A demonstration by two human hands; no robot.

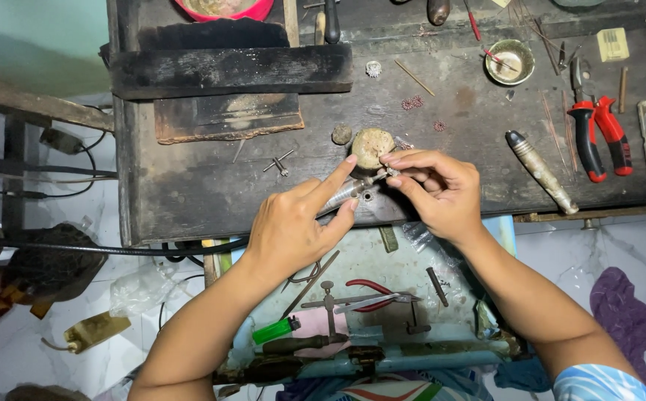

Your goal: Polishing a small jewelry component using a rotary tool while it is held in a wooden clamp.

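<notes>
At the dark surface [189, 193] front edge, the left hand [293, 223] grips a metal handpiece [341, 194], its long axis slanting up-right. The right hand [438, 189] pinches a tiny workpiece [390, 171], mostly hidden by fingertips, beside a round stone [371, 145].

Across the dark, worn workbench [189, 186], red-handled pliers [598, 137] lie at three o'clock, with a metal-tipped tool with a pale handle [542, 172] just left of them. A small round metal bowl [509, 62] sits at one o'clock and a pink bowl [226, 9] at eleven. At six o'clock, a tray [367, 260] holds a green lighter [276, 330] and red-handled snips [375, 293]. A purple rag [627, 319] lies on the floor at four o'clock.
</notes>
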